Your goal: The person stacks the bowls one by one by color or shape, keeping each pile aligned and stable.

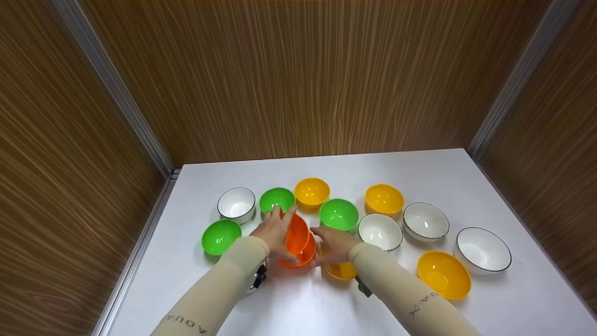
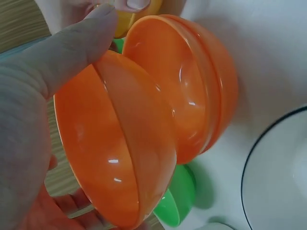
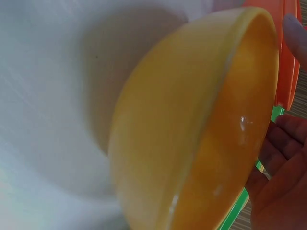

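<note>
Pinching a tilted orange bowl [image 2: 120,143], the left hand [image 1: 275,234] has nested orange bowls [image 2: 192,86] just beside its grip, the right hand [image 1: 333,245] loosely spread opposite.

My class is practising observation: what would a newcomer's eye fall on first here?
The eye would likely fall first on the bright orange bowl tilted in the left hand, close beside nested orange bowls. Next comes the right hand, near a yellow bowl to their right. Green bowls and white bowls spread around them on the white table.
</note>
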Demonstrator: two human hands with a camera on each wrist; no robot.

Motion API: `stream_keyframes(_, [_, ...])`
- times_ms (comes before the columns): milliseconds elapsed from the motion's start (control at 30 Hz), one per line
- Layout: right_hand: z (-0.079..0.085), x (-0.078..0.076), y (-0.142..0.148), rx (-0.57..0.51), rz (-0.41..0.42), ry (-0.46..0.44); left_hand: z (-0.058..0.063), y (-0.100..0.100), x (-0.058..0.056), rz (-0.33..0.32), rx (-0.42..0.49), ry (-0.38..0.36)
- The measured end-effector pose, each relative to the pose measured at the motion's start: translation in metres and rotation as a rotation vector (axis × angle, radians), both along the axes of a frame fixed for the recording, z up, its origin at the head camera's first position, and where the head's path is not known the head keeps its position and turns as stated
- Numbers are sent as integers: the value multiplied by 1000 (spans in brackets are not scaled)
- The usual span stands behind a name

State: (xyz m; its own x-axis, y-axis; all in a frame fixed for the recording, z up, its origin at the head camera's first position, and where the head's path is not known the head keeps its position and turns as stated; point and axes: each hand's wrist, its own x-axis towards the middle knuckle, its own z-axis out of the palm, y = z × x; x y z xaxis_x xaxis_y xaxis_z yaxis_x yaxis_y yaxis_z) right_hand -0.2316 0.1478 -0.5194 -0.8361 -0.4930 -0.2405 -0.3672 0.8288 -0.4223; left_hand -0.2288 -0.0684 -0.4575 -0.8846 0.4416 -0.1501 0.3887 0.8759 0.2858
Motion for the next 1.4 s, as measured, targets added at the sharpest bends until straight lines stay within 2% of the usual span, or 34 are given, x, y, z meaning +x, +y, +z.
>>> stream_keyframes(233, [-1, 2, 0, -3, -12, -9, -6, 16, -6, 17, -80, -76])
stream_keyframes(367, [0, 2, 1, 4, -12, -3, -9, 22, -7, 5, -98, -80])
stream_keyframes(600, [-1, 2, 0, -15, 6, 24, -22, 27, -10, -31, -151, -77])
stream_keyframes(833, [-4, 2, -1, -30, 3, 25, -28, 29, -8, -61, -190, -96])
stream_keyframes(1133, [-8, -2, -1, -29, 24, 47, -30, 28, -8, -56, -173, -113])
stream_keyframes(1400, [-9, -2, -2, -100, 58, 77, -31, 28, -9, -57, -145, -129])
